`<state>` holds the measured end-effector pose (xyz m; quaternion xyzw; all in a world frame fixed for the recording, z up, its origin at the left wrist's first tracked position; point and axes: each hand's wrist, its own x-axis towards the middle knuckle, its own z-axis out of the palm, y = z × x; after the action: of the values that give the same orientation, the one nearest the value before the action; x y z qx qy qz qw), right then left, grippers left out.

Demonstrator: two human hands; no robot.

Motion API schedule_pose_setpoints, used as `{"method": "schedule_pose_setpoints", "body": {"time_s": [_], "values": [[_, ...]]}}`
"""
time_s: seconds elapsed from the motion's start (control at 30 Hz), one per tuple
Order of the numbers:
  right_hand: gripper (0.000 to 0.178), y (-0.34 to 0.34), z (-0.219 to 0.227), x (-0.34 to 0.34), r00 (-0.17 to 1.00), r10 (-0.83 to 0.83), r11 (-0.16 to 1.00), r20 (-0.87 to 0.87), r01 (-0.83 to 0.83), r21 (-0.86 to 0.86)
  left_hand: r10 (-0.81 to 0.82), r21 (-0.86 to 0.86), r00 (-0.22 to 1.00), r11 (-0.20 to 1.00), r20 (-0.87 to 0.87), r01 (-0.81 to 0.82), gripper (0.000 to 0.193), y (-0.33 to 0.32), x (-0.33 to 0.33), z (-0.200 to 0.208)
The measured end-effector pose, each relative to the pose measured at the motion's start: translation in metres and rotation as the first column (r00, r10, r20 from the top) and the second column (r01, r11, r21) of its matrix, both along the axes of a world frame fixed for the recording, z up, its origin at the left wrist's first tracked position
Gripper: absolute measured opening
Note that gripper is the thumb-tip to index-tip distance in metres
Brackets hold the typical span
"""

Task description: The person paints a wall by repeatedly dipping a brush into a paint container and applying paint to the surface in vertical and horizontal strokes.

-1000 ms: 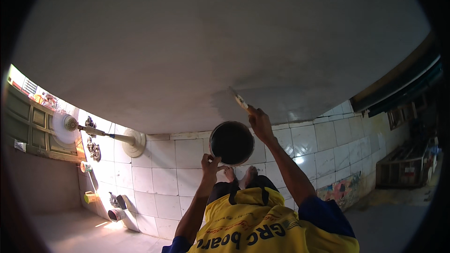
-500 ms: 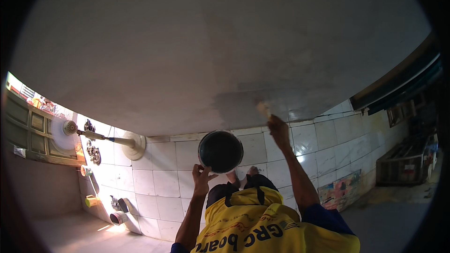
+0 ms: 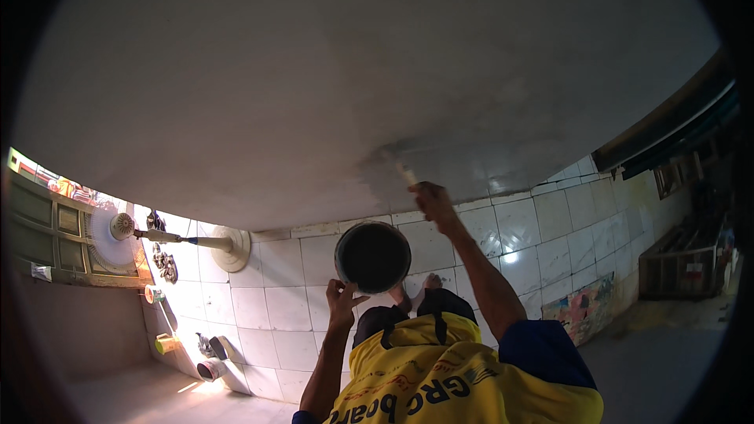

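Here, gripping a blurred brush (image 3: 405, 173) in the curled right hand (image 3: 434, 206), bristles-first toward the wall (image 3: 275, 94); pinching a round bucket (image 3: 373, 223) at its near-left rim with the left hand (image 3: 342, 304), below and left of the brush.

The brush (image 3: 406, 176) was smeared at its bristle end, and the right grip (image 3: 433, 206) covered the butt of its handle. Just how the fingers of the left grip (image 3: 342, 302) lay on the bucket (image 3: 373, 257) was too small to tell; its inside was too dark to read. The bucket partly hid the left foot (image 3: 400, 297). At far left, the fan (image 3: 122, 226) had indistinct blades. The lower edge cut off the yellow shirt (image 3: 471, 392).
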<state>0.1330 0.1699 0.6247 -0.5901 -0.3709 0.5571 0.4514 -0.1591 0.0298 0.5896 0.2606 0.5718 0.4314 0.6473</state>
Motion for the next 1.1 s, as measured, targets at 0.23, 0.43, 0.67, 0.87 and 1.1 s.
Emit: {"method": "schedule_pose_setpoints", "body": {"time_s": [0.23, 0.43, 0.67, 0.87, 1.1], "values": [[0.028, -0.040, -0.011, 0.055, 0.878, -0.471, 0.881, -0.080, 0.474, 0.013, 0.054, -0.049, 0.998, 0.997, -0.019, -0.055, 0.026, -0.005, -0.009, -0.010], [0.015, 0.007, -0.070, -0.061, 0.804, -0.222, 0.949, -0.551, 0.308, 0.067, 0.058, -0.064, 0.995, 0.996, -0.081, -0.063, 0.027, -0.006, -0.009, -0.003], [0.018, 0.008, -0.033, -0.105, 0.997, -0.034, 0.999, -0.063, 0.032, -0.036, 0.106, -0.063, 0.989, 0.992, -0.104, -0.113, 0.033, -0.016, -0.026, -0.002], [0.027, -0.017, -0.014, 0.057, 0.989, -0.133, 0.989, 0.062, 0.128, 0.075, 0.134, -0.120, 0.985, 0.982, -0.112, -0.147, 0.029, -0.015, -0.033, -0.011], [0.028, -0.036, -0.014, 0.146, 0.795, -0.596, 0.802, 0.111, 0.596, 0.032, 0.128, -0.123, 0.987, 0.983, -0.094, -0.139, 0.027, -0.018, -0.035, -0.017]]}}
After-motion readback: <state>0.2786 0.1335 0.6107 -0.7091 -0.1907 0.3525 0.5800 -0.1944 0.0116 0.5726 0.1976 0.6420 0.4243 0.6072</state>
